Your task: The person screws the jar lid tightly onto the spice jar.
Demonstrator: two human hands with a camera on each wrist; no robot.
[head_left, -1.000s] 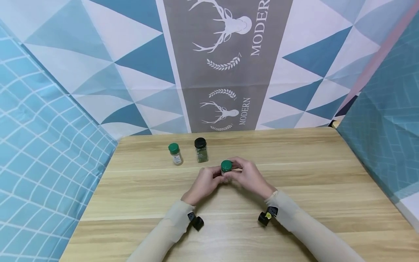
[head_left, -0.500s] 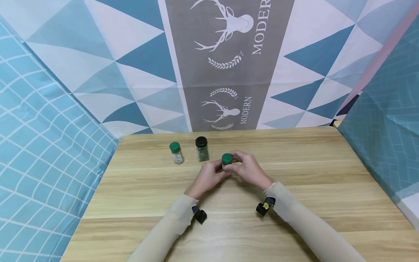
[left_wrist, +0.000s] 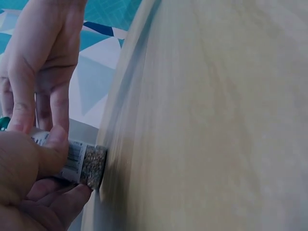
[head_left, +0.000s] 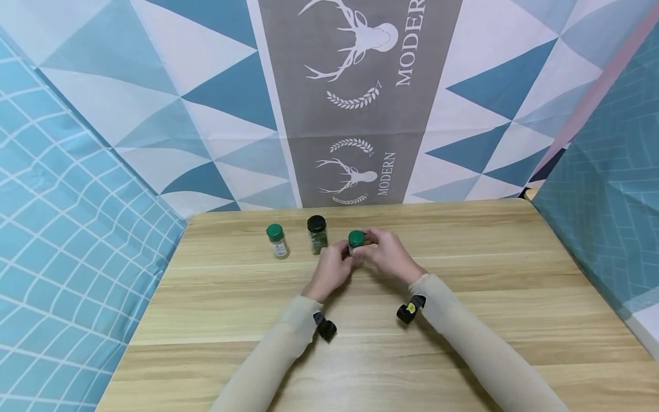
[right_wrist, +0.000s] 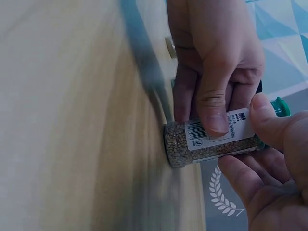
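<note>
Both hands hold a small clear spice jar point(right_wrist: 179, 147) with a green cap, a white barcode label and brown grains inside. In the head view it stands upright near the back of the table. My left hand point(head_left: 332, 269) grips its left side, with the thumb across the label in the right wrist view. From the right, my right hand point(head_left: 391, 256) holds it nearer the cap, thumb and fingers on opposite sides. The jar's base is close to the tabletop; whether it touches I cannot tell. Fingers hide much of the jar in the head view.
Just left of the hands stands a black-capped jar point(head_left: 317, 236) of green flakes. Farther left is another green-capped spice jar point(head_left: 278, 245) with a white label. The wooden table point(head_left: 247, 320) meets a patterned cloth point(head_left: 355, 120) at its back edge.
Both hands have carried the green-capped jar away from me, toward the table's back edge. It is now level with the two other jars, which have stayed where they were.
</note>
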